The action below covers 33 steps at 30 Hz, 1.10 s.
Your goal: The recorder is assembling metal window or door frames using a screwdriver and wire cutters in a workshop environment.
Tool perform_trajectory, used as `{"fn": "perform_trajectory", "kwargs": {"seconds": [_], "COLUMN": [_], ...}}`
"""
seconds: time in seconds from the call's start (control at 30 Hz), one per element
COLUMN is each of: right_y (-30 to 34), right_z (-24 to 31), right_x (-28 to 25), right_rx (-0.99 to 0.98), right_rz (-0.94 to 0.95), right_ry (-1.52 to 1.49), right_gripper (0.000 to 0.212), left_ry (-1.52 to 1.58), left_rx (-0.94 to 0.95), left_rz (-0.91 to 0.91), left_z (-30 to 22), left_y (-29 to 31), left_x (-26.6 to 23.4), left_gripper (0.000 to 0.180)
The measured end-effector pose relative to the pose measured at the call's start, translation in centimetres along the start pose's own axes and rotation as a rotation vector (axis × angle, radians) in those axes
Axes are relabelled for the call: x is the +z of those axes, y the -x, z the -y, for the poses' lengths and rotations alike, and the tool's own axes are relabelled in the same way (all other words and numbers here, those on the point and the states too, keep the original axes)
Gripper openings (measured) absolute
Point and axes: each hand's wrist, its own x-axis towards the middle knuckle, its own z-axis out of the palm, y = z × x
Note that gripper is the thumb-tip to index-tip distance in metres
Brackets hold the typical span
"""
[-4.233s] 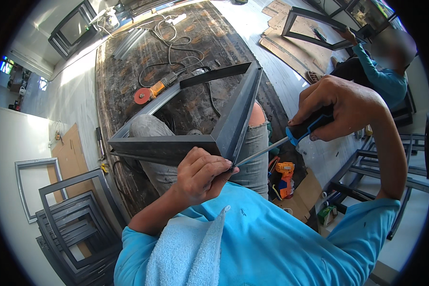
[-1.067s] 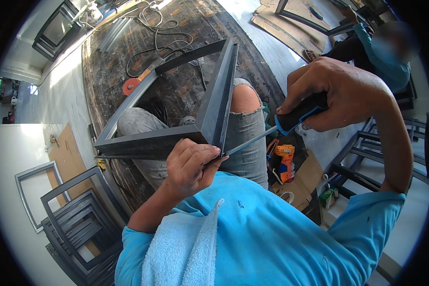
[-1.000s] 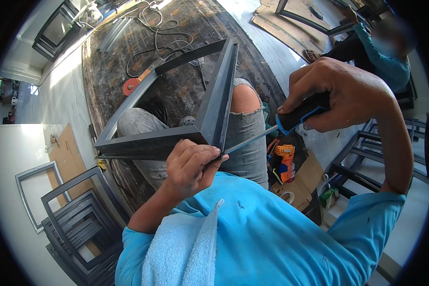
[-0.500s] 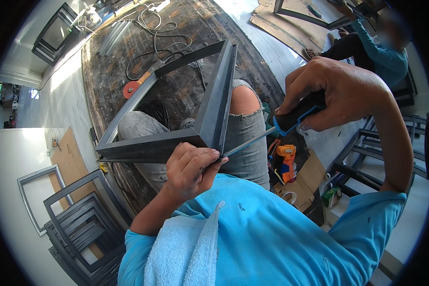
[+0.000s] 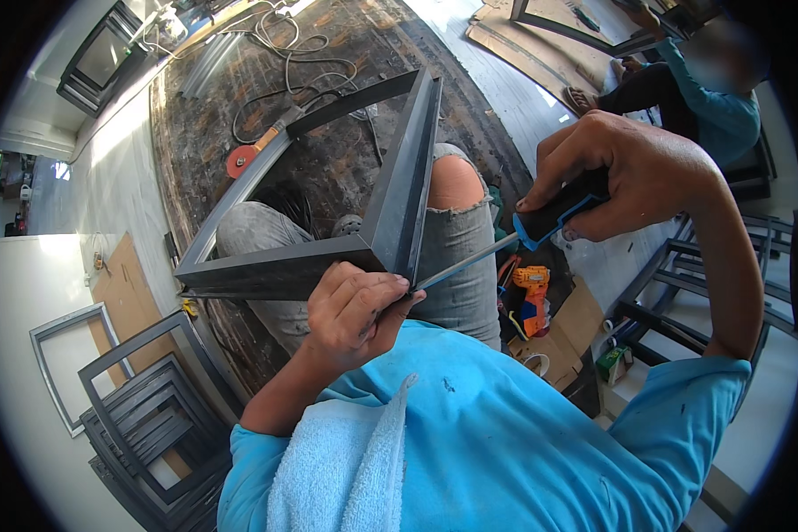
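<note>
A dark grey metal frame rests tilted across my lap, its near corner by my left hand. My left hand is closed on that corner, thumb and fingertips pinched where a thin metal shaft meets the frame. The shaft belongs to a tool with a black-and-blue handle; its tip is hidden at my fingertips. Raised on the right, my right hand wraps the handle, with the shaft slanting down and left toward the frame's corner.
On the dark floor board lie an angle grinder with a red disc and tangled cables. An orange cordless drill is beside my right leg. Frames stack at left; dark bars lie right. Another person sits at upper right.
Hands, tool and frame stay almost in place; the view has shifted slightly. The other person's near foot and hand have moved a little.
</note>
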Motion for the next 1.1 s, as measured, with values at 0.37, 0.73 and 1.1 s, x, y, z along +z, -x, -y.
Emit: {"fn": "perform_trajectory", "kwargs": {"seconds": [0.37, 0.73, 1.1], "right_y": [0.0, 0.7, 1.2], "right_z": [-0.5, 4.0, 8.4], "right_x": [0.1, 1.2, 3.3], "right_rx": [0.001, -0.387, -0.222], "right_rz": [-0.017, -0.174, -0.215], "right_ry": [0.005, 0.502, 0.897], "right_gripper": [0.041, 0.029, 0.012], "left_ry": [-0.01, -0.008, -0.052], "left_rx": [0.001, 0.005, 0.029], "left_rz": [0.003, 0.026, 0.006], "left_z": [-0.1, 0.1, 0.3], "left_y": [-0.1, 0.2, 0.1], "left_x": [0.0, -0.1, 0.0], "left_gripper": [0.028, 0.027, 0.024]}}
